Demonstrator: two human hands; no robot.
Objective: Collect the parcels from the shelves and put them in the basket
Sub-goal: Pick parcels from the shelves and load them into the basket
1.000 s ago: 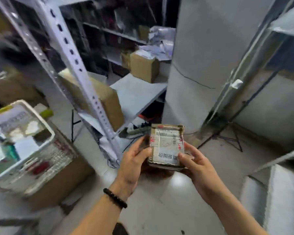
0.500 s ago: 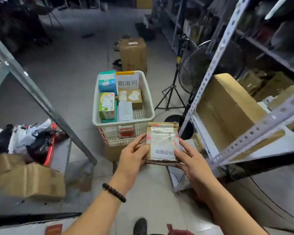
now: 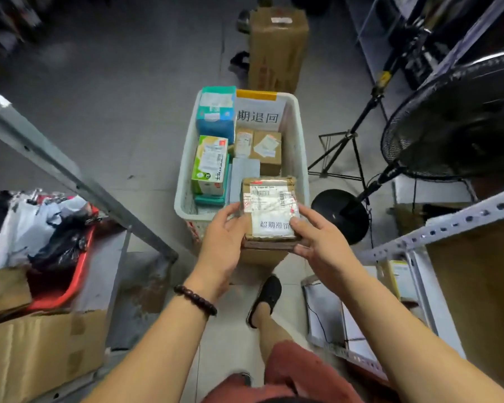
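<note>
Grey concrete storeroom floor (image 3: 114, 112), flanked by perforated metal shelving (image 3: 448, 223). At centre, a white slatted plastic basket (image 3: 299, 141), part-filled with green, teal and brown boxes. Over its near right corner, a small brown cardboard parcel (image 3: 269, 210) with a white printed label, gripped from both sides: left hand (image 3: 224, 242) with fingers curled round the left edge, right hand (image 3: 323, 245) clasping the right. Black pedestal fan (image 3: 454, 120) just right of the basket.

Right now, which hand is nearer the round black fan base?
Right. The right hand grips the brown taped cardboard parcel beside the round black fan base; the left hand grips its opposite edge.
</note>
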